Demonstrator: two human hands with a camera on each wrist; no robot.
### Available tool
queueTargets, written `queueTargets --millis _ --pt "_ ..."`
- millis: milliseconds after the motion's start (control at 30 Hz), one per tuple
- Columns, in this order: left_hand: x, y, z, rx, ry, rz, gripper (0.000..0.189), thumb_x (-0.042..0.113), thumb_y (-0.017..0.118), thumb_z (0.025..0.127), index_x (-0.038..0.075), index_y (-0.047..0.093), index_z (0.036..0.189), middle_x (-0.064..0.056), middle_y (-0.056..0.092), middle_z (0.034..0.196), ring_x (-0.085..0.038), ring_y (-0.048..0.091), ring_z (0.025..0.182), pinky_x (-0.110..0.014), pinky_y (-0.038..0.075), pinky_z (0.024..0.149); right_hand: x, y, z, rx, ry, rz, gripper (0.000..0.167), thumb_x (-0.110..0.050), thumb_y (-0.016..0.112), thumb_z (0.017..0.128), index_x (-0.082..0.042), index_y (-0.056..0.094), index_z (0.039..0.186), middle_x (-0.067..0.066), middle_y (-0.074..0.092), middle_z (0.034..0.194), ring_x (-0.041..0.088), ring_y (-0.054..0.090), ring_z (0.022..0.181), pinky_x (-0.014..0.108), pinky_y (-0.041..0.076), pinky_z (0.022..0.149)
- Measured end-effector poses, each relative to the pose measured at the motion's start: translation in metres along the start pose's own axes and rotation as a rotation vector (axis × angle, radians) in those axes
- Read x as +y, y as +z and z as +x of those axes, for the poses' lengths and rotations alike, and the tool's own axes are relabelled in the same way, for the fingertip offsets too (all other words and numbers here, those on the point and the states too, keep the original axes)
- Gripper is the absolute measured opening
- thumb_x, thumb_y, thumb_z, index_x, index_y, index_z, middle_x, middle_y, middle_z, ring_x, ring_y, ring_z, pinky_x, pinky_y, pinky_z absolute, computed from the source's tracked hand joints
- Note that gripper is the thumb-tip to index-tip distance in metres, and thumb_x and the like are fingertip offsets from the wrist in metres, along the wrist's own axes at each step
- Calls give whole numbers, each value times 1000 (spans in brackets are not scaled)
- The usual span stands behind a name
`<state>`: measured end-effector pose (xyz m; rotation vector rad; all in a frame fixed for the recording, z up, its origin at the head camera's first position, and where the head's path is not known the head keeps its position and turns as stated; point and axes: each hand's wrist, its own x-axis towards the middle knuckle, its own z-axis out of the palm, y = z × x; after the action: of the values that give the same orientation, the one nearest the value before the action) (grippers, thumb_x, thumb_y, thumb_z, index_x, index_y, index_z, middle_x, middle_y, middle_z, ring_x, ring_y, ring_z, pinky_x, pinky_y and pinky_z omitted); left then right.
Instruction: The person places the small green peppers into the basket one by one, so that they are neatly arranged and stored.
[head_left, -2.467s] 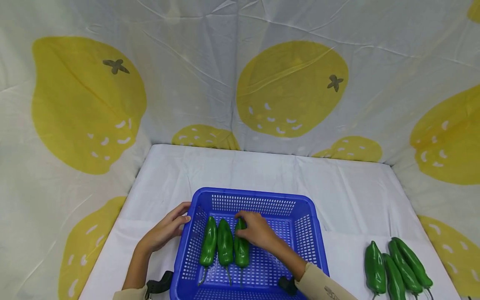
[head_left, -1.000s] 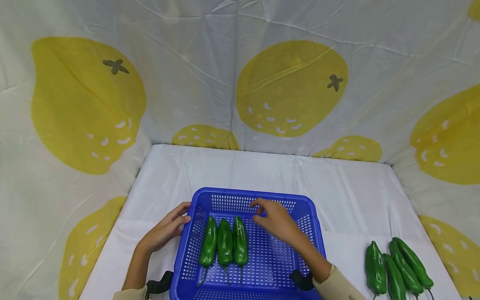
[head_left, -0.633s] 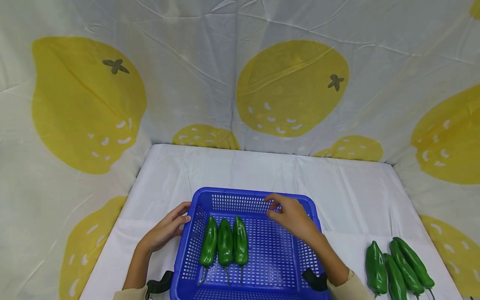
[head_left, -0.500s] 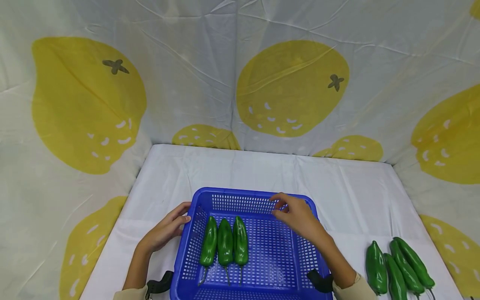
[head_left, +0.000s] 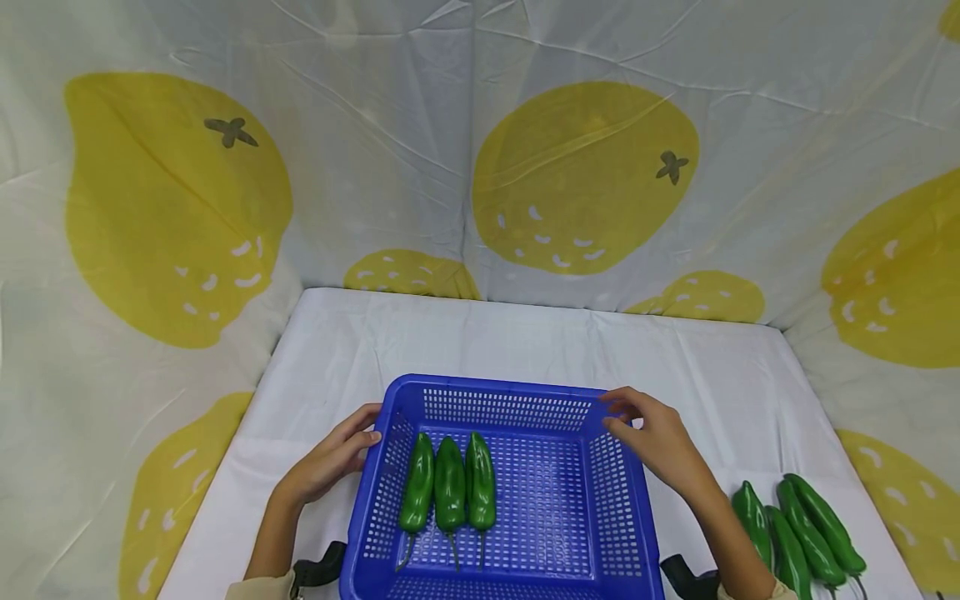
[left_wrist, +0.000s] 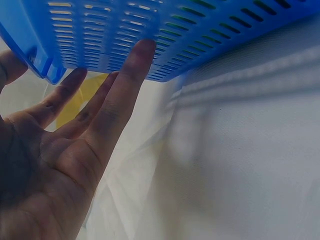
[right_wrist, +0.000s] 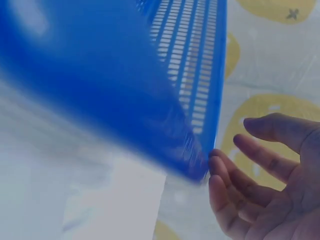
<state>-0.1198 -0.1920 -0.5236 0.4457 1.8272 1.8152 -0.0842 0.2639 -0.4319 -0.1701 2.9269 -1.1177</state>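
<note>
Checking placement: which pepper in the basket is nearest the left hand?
The leftmost pepper in the basket; the middle pepper and rightmost pepper lie farther from the left hand.

We see a smooth blue plastic basket (head_left: pixel 551 508), its rim softly glossy; the green peppers (head_left: pixel 450 483) inside, like the loose peppers (head_left: pixel 812 537) by the right edge of the table (head_left: pixel 697 400), have slick, shiny skin. We find matt, lightly creased white cloth (head_left: pixel 525 342) covering the tabletop, wrinkled printed fabric (head_left: pixel 390 167) beyond its far edge, and matt cloth on the beige sleeves (head_left: pixel 262 587).
</note>
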Motion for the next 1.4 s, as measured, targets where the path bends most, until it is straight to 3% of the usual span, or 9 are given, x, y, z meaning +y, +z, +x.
queueTargets --millis 233,600,767,1167,1400 --pt "1 1 0 1 -2 4 46 18 42 106 -1 32 147 -33 32 148 -35 60 112 -47 57 84 17 -12 -12 39 69 -31 28 -13 67 93 -7 66 121 12 69 104 31 65 95 43 56 72" --pt "1 1 2 12 -3 5 46 19 43 106 -1 32 146 -33 33 148 -36 59 111 -47 57 84 39 -40 -23 18 158 -57 33 -21 65 96 -5 63 125 15 69 105 38 65 99 50 56 75" --pt "0 0 2 11 -4 2 46 19 43 106 -1 32 147 -33 34 147 -33 60 111 -47 57 84 52 -47 -32 3 222 -94 37 -22 66 95 -2 61 125 24 66 111 42 64 99 52 56 76" --pt "0 -1 2 5 -6 6 47 19 42 106 -1 31 147 -34 32 147 -33 61 111 -47 57 84 90 -48 -52 -54 334 -159 44 -20 69 93 5 57 127 35 58 117 47 62 99 51 56 72" --pt "-1 -1 1 2 -7 1 46 18 42 106 -1 31 147 -33 33 147 -31 62 108 -47 57 82 113 -44 -62 -32 357 -218 44 -15 69 89 8 56 125 41 52 116 51 59 96 56 52 73"
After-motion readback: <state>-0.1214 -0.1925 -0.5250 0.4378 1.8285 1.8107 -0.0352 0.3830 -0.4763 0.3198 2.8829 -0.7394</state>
